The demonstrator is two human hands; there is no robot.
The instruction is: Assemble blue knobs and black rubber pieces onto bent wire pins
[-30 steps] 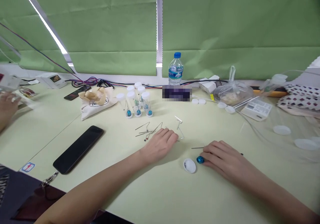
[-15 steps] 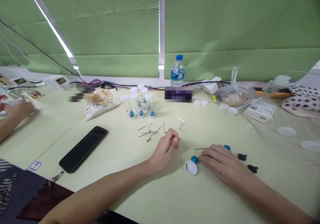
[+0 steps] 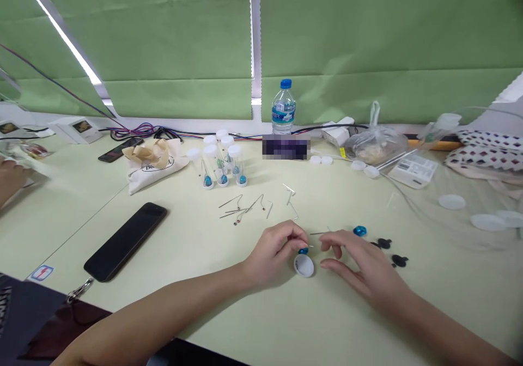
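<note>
My left hand [image 3: 278,249] is closed in a pinch on a thin metal rod [image 3: 311,246], whose end pokes out past the fingertips; the rest is hidden. Right under those fingertips sits a faceted blue bead [image 3: 303,251], partly covered, beside a small round white cap [image 3: 304,267] lying hollow side up. To the right of the cap, my right hand [image 3: 359,262] hovers with thumb and fingers apart, holding nothing. A longer thin rod [image 3: 320,233] lies just beyond its fingers. Another blue bead [image 3: 360,231] and several black plastic pieces [image 3: 400,260] lie beyond that hand.
Several bent rods [image 3: 241,211] lie ahead of my left hand, behind them clear tubes [image 3: 223,162] with blue beads. A phone [image 3: 126,241] lies left. A water bottle [image 3: 284,107], a plastic bag [image 3: 376,144] and white caps [image 3: 451,201] are farther off. Another person's hand [image 3: 11,180] shows far left.
My left hand has moved down and right, to the blue bead by the cap. My right hand has come off the bead, its fingers spreading. The view has shifted slightly right.
</note>
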